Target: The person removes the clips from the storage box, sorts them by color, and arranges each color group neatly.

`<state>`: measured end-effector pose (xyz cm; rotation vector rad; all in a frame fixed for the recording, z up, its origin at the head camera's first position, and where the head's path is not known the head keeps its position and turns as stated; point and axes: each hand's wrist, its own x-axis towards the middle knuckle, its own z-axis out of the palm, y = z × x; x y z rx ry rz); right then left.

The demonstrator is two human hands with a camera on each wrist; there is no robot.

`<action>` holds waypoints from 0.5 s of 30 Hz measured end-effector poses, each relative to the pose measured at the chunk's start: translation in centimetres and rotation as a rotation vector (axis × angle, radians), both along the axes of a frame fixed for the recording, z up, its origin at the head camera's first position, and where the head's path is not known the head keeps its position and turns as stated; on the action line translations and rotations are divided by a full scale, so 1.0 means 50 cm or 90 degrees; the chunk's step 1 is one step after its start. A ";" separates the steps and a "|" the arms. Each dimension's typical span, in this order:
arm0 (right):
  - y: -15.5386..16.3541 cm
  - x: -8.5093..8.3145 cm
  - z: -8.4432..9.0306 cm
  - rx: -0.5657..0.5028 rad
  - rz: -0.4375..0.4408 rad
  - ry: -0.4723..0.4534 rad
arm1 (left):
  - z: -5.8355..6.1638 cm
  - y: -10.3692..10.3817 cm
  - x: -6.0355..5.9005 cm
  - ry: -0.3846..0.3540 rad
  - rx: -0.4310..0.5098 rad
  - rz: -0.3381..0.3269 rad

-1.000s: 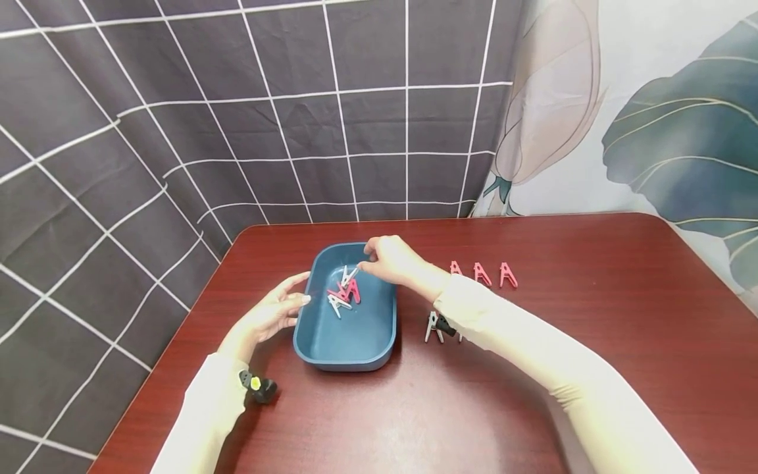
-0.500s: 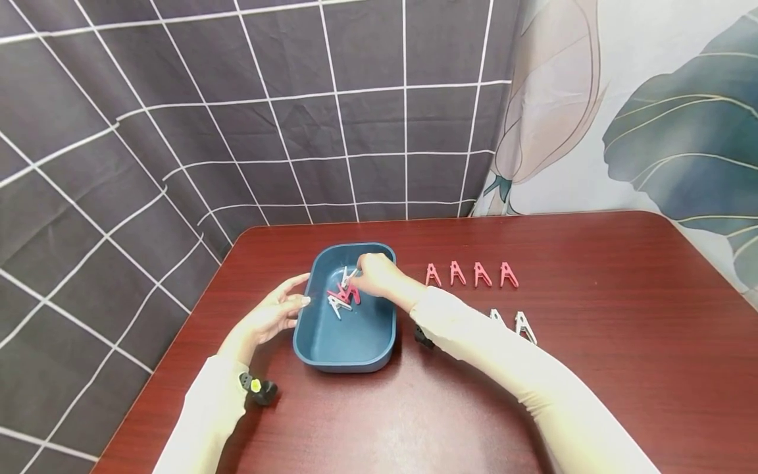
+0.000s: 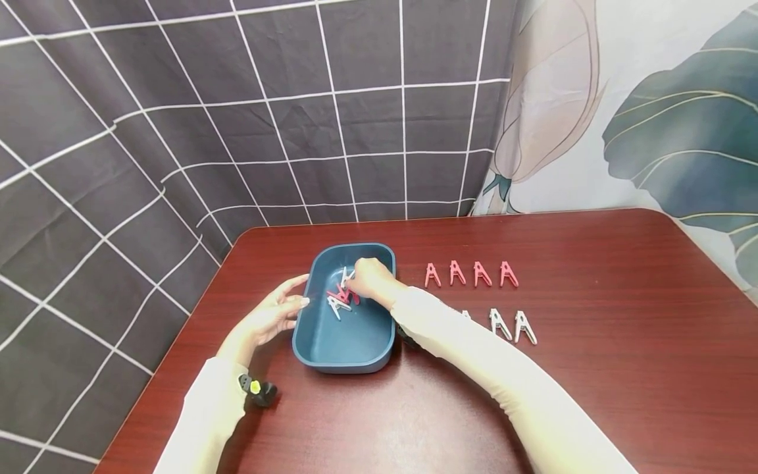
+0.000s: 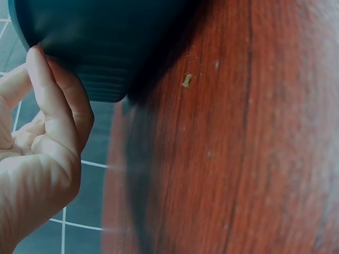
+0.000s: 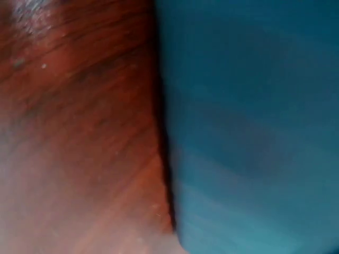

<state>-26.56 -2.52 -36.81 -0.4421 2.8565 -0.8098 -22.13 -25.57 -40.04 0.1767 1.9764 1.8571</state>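
A blue tray [image 3: 346, 359] sits on the red-brown table [image 3: 592, 395] and holds a small pile of pink and white clips [image 3: 337, 301]. My right hand [image 3: 368, 279] reaches into the tray, its curled fingers down on the pile; whether they pinch a clip is hidden. My left hand [image 3: 275, 315] rests with straight fingers against the tray's left wall. In the left wrist view the left hand's fingertips [image 4: 39, 58] touch the tray [image 4: 106, 42]. The right wrist view shows only the tray wall [image 5: 249, 127] and the table [image 5: 79, 132].
Right of the tray, several pink clips [image 3: 469, 274] stand in a row. Nearer me stand white clips [image 3: 512, 325], one partly behind my right sleeve. A checked dark cloth [image 3: 237, 118] and a leaf-print curtain [image 3: 651, 118] hang behind the table.
My right hand has moved left and down into the tray onto the clip pile, uncovering the pink and white rows. The left hand has stayed at the tray's side.
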 end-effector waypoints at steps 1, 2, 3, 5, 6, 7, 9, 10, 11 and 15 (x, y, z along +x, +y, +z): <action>-0.001 0.000 -0.003 0.005 -0.003 -0.004 | -0.001 0.000 0.000 0.001 -0.002 0.002; -0.001 -0.001 -0.006 0.010 -0.006 -0.003 | -0.001 0.001 0.001 0.003 -0.004 0.001; -0.001 -0.001 -0.008 0.016 -0.009 -0.003 | -0.001 0.002 0.001 0.004 -0.008 0.003; -0.002 -0.003 -0.012 0.027 -0.014 0.004 | -0.001 0.003 0.000 0.008 -0.014 0.004; -0.002 -0.003 -0.014 0.029 -0.013 0.007 | 0.000 0.003 -0.001 0.010 -0.017 0.005; -0.003 -0.004 -0.014 0.026 -0.011 0.007 | 0.001 0.002 -0.001 0.013 -0.020 0.007; -0.005 -0.004 -0.015 0.020 -0.002 0.008 | 0.002 0.001 0.000 0.015 -0.025 0.012; -0.006 -0.004 -0.015 0.016 0.004 0.005 | 0.003 0.001 0.000 0.016 -0.025 0.012; -0.006 -0.003 -0.014 0.013 0.011 0.001 | 0.003 0.000 0.000 0.016 -0.026 0.013; -0.008 -0.003 -0.016 -0.003 0.031 -0.019 | 0.004 -0.002 0.002 0.014 -0.024 0.007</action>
